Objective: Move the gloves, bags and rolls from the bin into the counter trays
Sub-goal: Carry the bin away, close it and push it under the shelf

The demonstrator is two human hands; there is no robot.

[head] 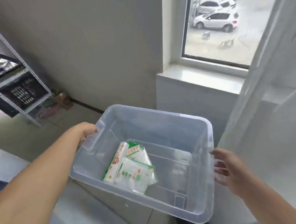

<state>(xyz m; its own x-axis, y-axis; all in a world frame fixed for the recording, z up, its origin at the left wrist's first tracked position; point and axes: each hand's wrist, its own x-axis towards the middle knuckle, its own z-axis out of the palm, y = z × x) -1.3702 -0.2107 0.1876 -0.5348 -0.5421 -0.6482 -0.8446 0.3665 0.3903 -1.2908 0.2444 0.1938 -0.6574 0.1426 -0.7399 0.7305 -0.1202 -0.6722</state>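
A clear plastic bin (161, 118) is held up in front of me, tilted a little. My left hand (87, 131) grips its left rim handle, fingers curled under the edge. My right hand (228, 171) holds the right rim, fingers wrapped under the lip. Inside, at the bin's near left corner, lie a white roll (116, 161) with red and green print, a green-and-white packet of bags (137, 153), and a clear packet of gloves (135, 176) on top. No counter trays are in view.
A grey metal shelf rack (15, 80) with dark crates stands at the far left. A window sill (202, 77) and a window are straight ahead. A white curtain (272, 95) hangs at the right. Grey floor lies below the bin.
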